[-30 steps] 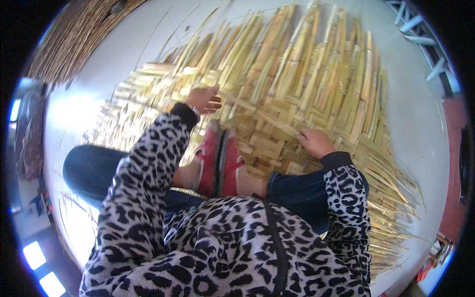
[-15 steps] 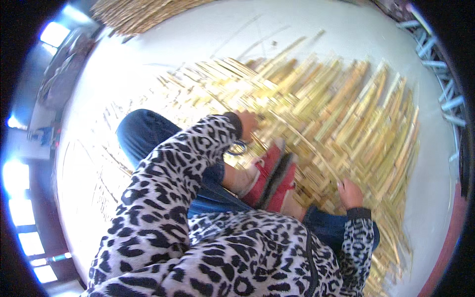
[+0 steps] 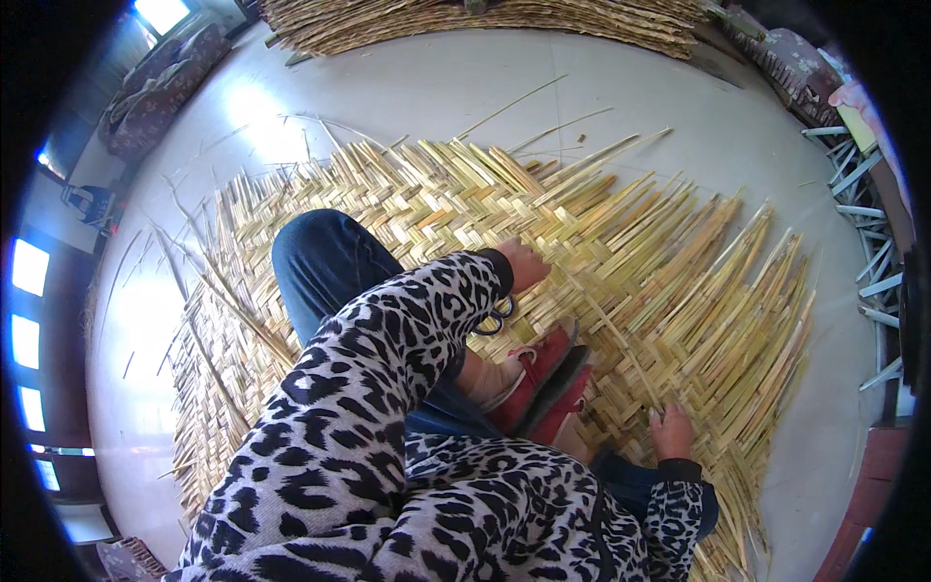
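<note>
I sit on a large mat [image 3: 417,218] woven from pale yellow-green split reed strips, its loose ends fanning out to the right. My left hand [image 3: 525,264] rests on the weave beyond my red shoes [image 3: 543,373], fingers closed at the upper end of a long reed strip [image 3: 613,335]. That strip slants down toward my right hand [image 3: 671,433], which pinches its lower end near my right knee. The fingertips of my left hand are partly hidden. Beside my left wrist lies a pair of scissors, its dark blue handle loops [image 3: 497,318] showing.
A big stack of dried reed matting [image 3: 485,31] lies at the far edge of the pale floor [image 3: 388,87]. Thin loose strips [image 3: 199,339] lie across the mat at left. White metal legs [image 3: 873,242] stand at right; a patterned cushioned seat [image 3: 165,92] sits far left.
The view has shifted and sharpened, showing more of the far stack. Relative to my shoes, my right hand has come slightly toward me. Both hands stay at the strip.
</note>
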{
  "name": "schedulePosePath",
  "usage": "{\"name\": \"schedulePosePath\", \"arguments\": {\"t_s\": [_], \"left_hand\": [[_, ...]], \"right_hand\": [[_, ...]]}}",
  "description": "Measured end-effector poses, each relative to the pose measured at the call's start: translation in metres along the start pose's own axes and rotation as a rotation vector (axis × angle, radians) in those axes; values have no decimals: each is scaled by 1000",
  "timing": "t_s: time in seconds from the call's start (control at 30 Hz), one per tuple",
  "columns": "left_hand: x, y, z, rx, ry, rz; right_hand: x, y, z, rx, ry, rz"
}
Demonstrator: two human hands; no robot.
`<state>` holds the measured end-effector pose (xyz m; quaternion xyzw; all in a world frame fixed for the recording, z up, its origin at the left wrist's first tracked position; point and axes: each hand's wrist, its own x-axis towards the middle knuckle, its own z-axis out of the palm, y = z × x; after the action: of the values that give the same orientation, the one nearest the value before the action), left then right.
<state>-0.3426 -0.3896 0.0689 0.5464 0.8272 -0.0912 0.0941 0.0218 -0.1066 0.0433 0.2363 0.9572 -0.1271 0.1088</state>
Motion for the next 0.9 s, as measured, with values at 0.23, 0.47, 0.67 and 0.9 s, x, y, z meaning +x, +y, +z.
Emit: {"name": "schedulePosePath", "arguments": {"t_s": [0.23, 0.47, 0.67, 0.9], "left_hand": [[31, 27, -78, -232, 751, 96], [50, 246, -166, -332, 685, 558], [51, 235, -169, -376, 1080, 479], [45, 146, -158, -321, 230, 166]], "right_hand": [[7, -74, -24, 507, 148, -137], [85, -149, -60, 1821, -77, -3], [42, -65, -78, 2107, 286, -74], [-7, 61, -118, 2290, 515, -260]]}}
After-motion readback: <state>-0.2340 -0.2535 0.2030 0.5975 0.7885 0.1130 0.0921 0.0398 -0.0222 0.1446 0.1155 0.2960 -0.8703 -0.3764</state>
